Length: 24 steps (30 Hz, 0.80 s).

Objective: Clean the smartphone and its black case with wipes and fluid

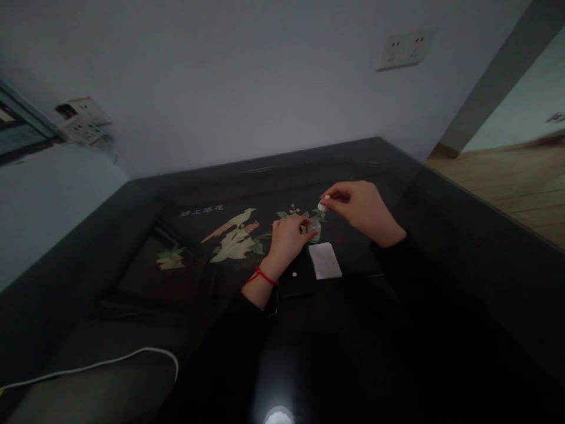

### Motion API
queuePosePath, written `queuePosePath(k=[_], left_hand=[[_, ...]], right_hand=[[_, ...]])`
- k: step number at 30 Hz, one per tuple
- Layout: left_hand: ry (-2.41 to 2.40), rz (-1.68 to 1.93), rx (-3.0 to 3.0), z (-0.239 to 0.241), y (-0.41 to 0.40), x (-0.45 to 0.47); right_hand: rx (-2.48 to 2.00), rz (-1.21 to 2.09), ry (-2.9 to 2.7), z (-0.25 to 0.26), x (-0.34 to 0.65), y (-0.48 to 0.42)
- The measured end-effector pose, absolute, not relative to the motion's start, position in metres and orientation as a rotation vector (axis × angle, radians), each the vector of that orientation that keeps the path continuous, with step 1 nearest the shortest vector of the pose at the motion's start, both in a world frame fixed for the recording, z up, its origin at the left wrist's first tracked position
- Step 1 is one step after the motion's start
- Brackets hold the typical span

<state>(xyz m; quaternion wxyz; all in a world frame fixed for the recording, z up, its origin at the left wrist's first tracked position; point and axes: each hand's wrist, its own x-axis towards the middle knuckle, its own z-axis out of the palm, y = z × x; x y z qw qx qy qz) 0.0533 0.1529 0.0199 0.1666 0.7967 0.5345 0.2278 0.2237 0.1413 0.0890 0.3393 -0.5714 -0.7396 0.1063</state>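
My left hand point(288, 234), with a red cord bracelet point(265, 275) at its wrist, has thumb and fingers closed around a small clear glass bottle point(315, 228) that stands on the dark table. To the right and slightly above the bottle, my right hand point(359, 207) pinches a small white rounded piece point(322, 206); whether it is a cap or a stopper I cannot tell. A white folded tissue or pad point(325, 261) lies just in front of the bottle. Below my left hand, a small white dot point(294, 274) shows on a dark flat surface.
The glossy black table point(353, 330) bears a printed bird-and-flower picture point(233, 238). A white cable point(110, 359) curves across the lower left. Wall sockets point(404, 50) sit at the upper right, with a power outlet block point(86, 121) on the left.
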Motion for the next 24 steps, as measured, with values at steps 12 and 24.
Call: queuePosePath(k=[12,24], left_hand=[[1.534,0.651,2.284,0.018,0.153,0.052],[1.530,0.674,2.265,0.013,0.154,0.052]], right_hand=[[-1.695,0.191,-2.098,0.055,0.202,0.148],[-1.547,0.316,-2.194,0.059,0.210,0.150]])
